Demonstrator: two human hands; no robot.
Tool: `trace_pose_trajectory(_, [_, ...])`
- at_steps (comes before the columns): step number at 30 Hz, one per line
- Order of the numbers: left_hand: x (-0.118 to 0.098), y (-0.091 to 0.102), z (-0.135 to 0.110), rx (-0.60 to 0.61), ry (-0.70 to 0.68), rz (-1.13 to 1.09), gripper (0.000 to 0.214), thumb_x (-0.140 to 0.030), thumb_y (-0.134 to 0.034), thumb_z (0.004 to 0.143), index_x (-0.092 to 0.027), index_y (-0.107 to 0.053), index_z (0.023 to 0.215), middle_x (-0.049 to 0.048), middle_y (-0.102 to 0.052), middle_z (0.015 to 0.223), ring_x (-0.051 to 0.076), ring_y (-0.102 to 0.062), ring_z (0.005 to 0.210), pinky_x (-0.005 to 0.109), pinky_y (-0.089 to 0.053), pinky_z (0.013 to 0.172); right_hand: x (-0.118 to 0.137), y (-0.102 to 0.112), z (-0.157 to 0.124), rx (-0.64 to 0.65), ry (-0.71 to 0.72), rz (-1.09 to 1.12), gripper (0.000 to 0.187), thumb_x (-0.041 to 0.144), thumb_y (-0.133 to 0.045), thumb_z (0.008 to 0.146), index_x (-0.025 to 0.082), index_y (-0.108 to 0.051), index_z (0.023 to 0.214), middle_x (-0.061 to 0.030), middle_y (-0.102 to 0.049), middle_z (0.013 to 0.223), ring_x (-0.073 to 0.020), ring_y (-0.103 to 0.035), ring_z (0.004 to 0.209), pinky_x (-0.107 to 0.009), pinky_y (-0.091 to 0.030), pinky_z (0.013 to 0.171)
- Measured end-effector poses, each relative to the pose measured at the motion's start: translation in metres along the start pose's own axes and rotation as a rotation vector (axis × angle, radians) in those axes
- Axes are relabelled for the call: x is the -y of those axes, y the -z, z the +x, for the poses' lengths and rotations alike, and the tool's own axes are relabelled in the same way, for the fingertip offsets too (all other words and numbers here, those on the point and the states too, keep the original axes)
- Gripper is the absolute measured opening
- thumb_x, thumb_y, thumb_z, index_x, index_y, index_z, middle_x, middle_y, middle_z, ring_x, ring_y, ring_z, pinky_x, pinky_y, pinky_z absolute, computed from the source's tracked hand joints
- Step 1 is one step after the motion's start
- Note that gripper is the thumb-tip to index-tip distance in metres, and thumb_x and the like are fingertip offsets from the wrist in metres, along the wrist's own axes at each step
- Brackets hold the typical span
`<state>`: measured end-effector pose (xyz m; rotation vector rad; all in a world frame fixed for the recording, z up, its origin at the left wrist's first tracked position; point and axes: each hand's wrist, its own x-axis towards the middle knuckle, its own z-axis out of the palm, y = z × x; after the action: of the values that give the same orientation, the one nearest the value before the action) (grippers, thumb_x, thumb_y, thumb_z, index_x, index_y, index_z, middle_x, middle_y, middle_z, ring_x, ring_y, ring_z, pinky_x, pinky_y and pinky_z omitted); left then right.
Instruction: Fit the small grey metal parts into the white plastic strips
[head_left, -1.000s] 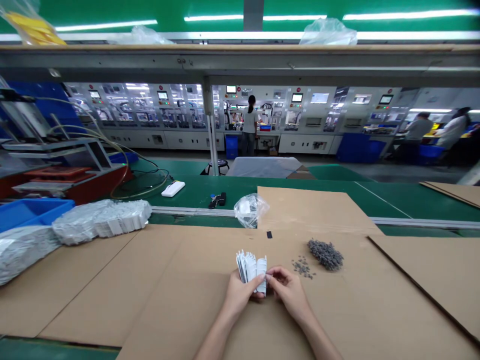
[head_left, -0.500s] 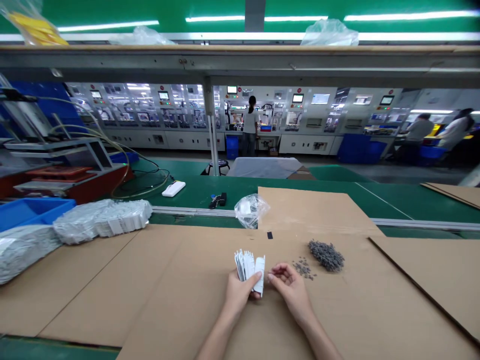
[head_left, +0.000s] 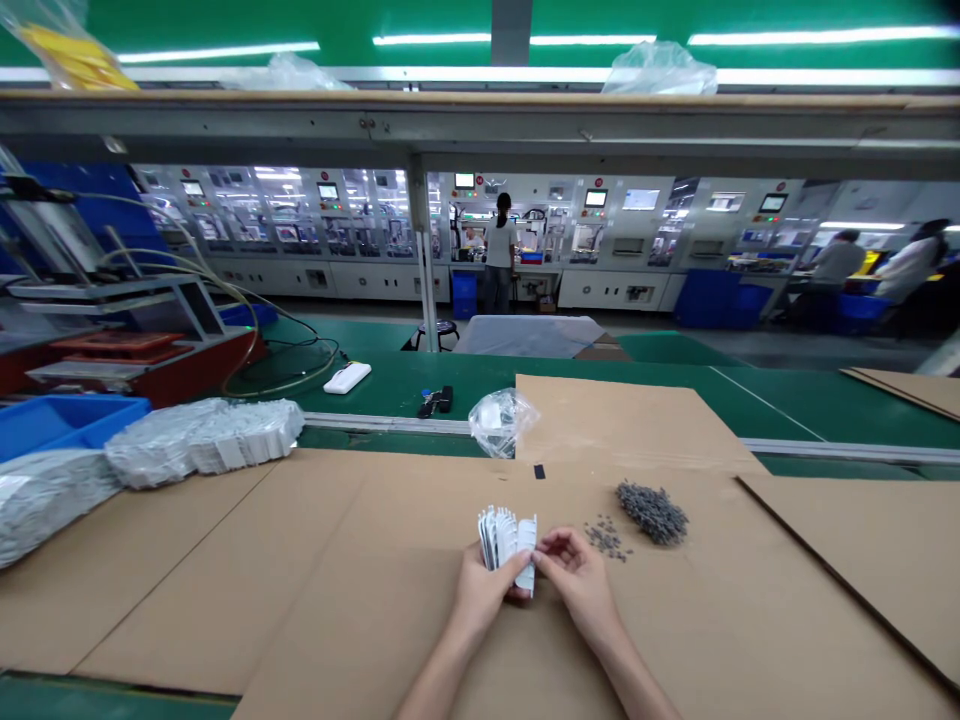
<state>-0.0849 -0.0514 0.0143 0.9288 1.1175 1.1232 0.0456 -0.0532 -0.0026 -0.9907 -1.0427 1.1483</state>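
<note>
My left hand (head_left: pixel 480 592) is closed round a fanned stack of small white plastic parts (head_left: pixel 504 535), held upright over the cardboard sheet (head_left: pixel 315 590). My right hand (head_left: pixel 574 578) pinches at the rightmost part of the stack with thumb and forefinger; whether it holds a small piece there is too fine to see. A pile of small grey pieces (head_left: pixel 652 510) lies just right of the hands, with a few scattered grey pieces (head_left: pixel 604 537) between pile and hand.
A clear bag of parts (head_left: pixel 501 420) sits behind the hands. Wrapped silver bundles (head_left: pixel 202 440) and a blue bin (head_left: pixel 60 420) are at the left. Red machine (head_left: pixel 127 350) at far left. People stand at machines in the background.
My right hand drew a little away from the stack half a second ago and has come back against its rightmost part. The stack stays in my left hand.
</note>
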Motion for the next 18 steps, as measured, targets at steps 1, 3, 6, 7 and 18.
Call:
trace_pose_trajectory(1, [-0.0003, -0.0001, -0.0006, 0.003, 0.002, 0.002, 0.037, -0.034, -0.069, 0.055, -0.007, -0.059, 0.077, 0.0045, -0.061, 0.061, 0.015, -0.056, 0.048, 0.029, -0.053, 0.044, 0.0000, 0.0004, 0.0000, -0.005, -0.003, 0.006, 0.024, 0.026, -0.070, 0.056, 0.018, -0.052, 0.070, -0.0005, -0.056, 0.067, -0.0157, -0.055, 0.067, -0.028, -0.046, 0.064])
trace_pose_trajectory(3, [-0.0007, -0.0005, -0.0015, 0.022, 0.006, 0.004, 0.038, -0.034, -0.069, 0.054, -0.007, -0.059, 0.078, 0.0049, -0.062, 0.062, 0.015, -0.056, 0.048, 0.029, -0.053, 0.043, 0.0005, 0.0015, -0.0003, -0.009, -0.012, 0.014, 0.025, 0.025, -0.070, 0.056, 0.018, -0.051, 0.072, -0.0007, -0.056, 0.069, -0.0158, -0.055, 0.070, -0.029, -0.046, 0.067])
trace_pose_trajectory(6, [-0.0004, -0.0010, -0.0016, 0.030, 0.005, 0.001, 0.039, -0.034, -0.069, 0.054, -0.007, -0.060, 0.080, 0.0061, -0.063, 0.064, 0.015, -0.057, 0.048, 0.028, -0.052, 0.042, 0.0022, 0.0029, -0.0010, 0.006, -0.034, 0.033, 0.026, 0.022, -0.069, 0.058, 0.018, -0.050, 0.076, -0.0013, -0.056, 0.073, -0.0159, -0.055, 0.074, -0.029, -0.045, 0.071])
trace_pose_trajectory(7, [-0.0003, -0.0011, -0.0013, 0.020, 0.005, -0.001, 0.039, -0.035, -0.069, 0.054, -0.006, -0.060, 0.080, 0.0067, -0.064, 0.065, 0.016, -0.057, 0.049, 0.028, -0.052, 0.043, 0.0027, 0.0030, -0.0012, 0.018, -0.042, 0.040, 0.027, 0.021, -0.069, 0.058, 0.018, -0.049, 0.076, -0.0011, -0.056, 0.073, -0.0156, -0.055, 0.074, -0.029, -0.045, 0.070])
trace_pose_trajectory(18, [-0.0035, -0.0006, -0.0033, 0.142, 0.022, -0.005, 0.043, -0.037, -0.066, 0.058, -0.008, -0.061, 0.089, 0.0122, -0.066, 0.083, 0.022, -0.061, 0.066, 0.027, -0.053, 0.048, -0.0009, 0.0053, -0.0005, 0.002, -0.064, 0.068, 0.028, 0.020, -0.069, 0.059, 0.018, -0.049, 0.078, 0.0013, -0.056, 0.066, -0.0126, -0.054, 0.066, -0.026, -0.044, 0.065])
